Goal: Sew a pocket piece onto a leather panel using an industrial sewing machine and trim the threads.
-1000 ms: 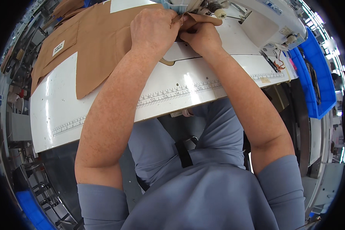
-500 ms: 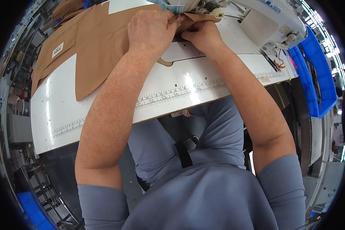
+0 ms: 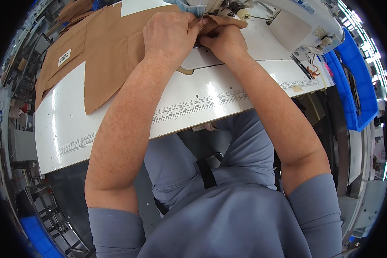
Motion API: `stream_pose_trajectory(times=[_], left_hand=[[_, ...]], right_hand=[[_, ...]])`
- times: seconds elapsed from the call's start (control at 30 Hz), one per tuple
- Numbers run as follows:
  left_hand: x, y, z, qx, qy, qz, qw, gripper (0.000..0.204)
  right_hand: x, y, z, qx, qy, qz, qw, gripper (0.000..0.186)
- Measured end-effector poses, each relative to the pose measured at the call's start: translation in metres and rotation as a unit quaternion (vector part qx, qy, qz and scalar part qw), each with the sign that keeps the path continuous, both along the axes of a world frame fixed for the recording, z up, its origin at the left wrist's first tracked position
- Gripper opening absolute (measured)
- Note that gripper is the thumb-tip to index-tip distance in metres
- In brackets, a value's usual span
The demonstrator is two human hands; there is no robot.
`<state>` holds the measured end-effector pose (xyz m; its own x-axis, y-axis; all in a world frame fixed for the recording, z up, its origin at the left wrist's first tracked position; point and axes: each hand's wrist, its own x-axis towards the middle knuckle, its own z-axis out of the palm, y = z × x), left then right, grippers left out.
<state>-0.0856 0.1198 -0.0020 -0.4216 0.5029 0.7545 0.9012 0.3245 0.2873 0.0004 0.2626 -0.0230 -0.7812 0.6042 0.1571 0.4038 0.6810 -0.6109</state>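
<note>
Brown fabric [image 3: 109,41] pinched by left hand [image 3: 170,36], right hand [image 3: 225,43]; glossy white ruler-marked table [image 3: 202,86]; blue bin [image 3: 366,86] beside.

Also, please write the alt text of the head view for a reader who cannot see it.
A person's bare left hand and bare right hand hold brown cloth at a white sewing machine. The cloth lies leftward over a glossy white table with a black ruler scale along its near edge; a blue plastic bin is at the right.
</note>
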Motion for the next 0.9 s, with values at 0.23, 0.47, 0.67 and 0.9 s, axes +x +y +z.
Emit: stream_pose_trajectory(times=[0.23,0.47,0.67,0.9], left_hand=[[0.000,0.000,-0.002,-0.030,-0.023,0.005,0.999,0.036],[-0.006,0.001,-0.006,-0.005,-0.005,-0.009,1.000,0.039],[-0.007,0.000,-0.007,-0.007,-0.002,-0.007,1.000,0.039],[-0.007,0.001,-0.007,0.001,-0.007,-0.010,1.000,0.041]], right_hand=[[0.002,-0.006,0.005,-0.009,-0.011,-0.024,1.000,0.025],[-0.002,0.009,-0.003,-0.032,0.001,0.001,0.999,0.031],[-0.002,0.018,-0.009,-0.031,0.001,0.005,1.000,0.031],[0.001,0.021,-0.007,-0.033,0.001,0.021,0.999,0.028]])
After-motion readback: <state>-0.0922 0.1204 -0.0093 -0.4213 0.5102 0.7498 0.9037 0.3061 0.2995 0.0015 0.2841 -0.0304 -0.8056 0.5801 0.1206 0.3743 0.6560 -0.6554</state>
